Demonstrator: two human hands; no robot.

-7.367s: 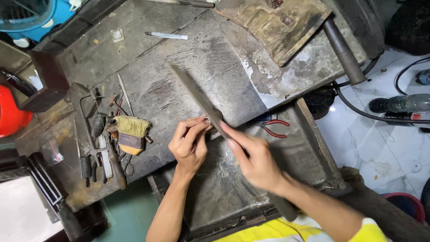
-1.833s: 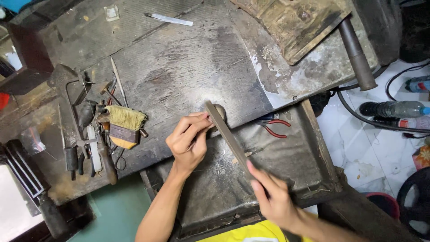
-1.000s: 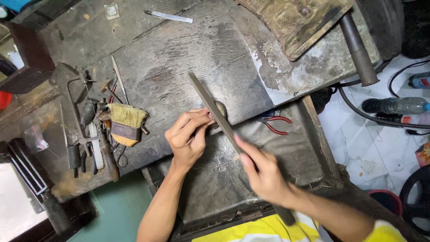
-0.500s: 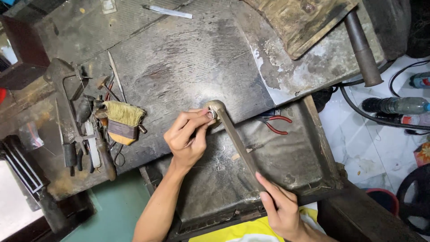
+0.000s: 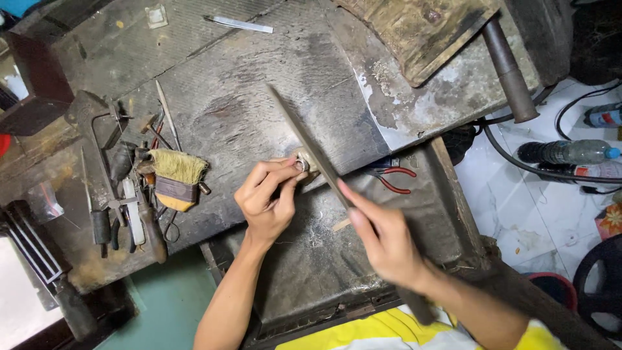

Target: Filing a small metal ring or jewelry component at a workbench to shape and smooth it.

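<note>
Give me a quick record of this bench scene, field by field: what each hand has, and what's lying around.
left hand: pinches a small ring-like metal piece at the bench edge
right hand: grips a long flat file, laid slanting across the piece
bench: dark, worn metal-covered top
left of hands: brush among small hand tools
right of hands: red-handled pliers
floor at right: plastic bottle, black cables

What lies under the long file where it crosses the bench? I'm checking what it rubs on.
Under the file, the left hand pinches a small ring against the workbench. The contact spot is hidden by the blade; the right hand covers the handle.
</note>
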